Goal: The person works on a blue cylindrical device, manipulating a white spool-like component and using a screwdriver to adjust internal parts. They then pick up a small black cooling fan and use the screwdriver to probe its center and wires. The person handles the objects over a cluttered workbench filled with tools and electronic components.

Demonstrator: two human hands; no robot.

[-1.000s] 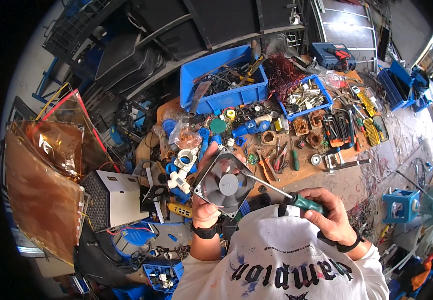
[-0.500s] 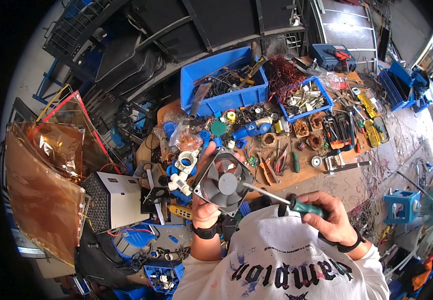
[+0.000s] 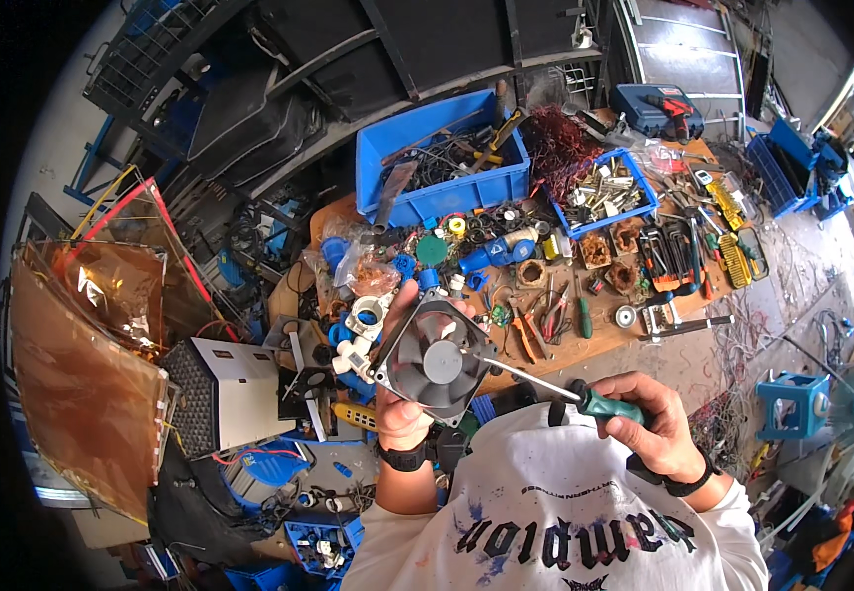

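Observation:
My left hand (image 3: 405,414) is closed around the left edge of a square black cooling fan (image 3: 440,361), which has several blades and a round grey hub. Some of the fingers are hidden behind the fan frame. My right hand (image 3: 651,426) grips a screwdriver (image 3: 611,407) by its dark green handle. The screwdriver's long metal shaft points left, and its tip lies at the right edge of the fan; whether it touches the frame I cannot tell. White plastic fittings (image 3: 356,357) lie just left of the fan.
Beyond my hands, a wooden table (image 3: 584,361) carries pliers (image 3: 525,335), a green-handled screwdriver (image 3: 584,317), a blue bin (image 3: 446,205) of scrap and a blue tray (image 3: 607,229) of metal parts. A white box-shaped unit (image 3: 235,394) stands left. A blue stool (image 3: 791,406) is at right.
The fan has turned slightly in my left hand and shifted a little left. The screwdriver tip has moved slightly right; both hands keep their grip.

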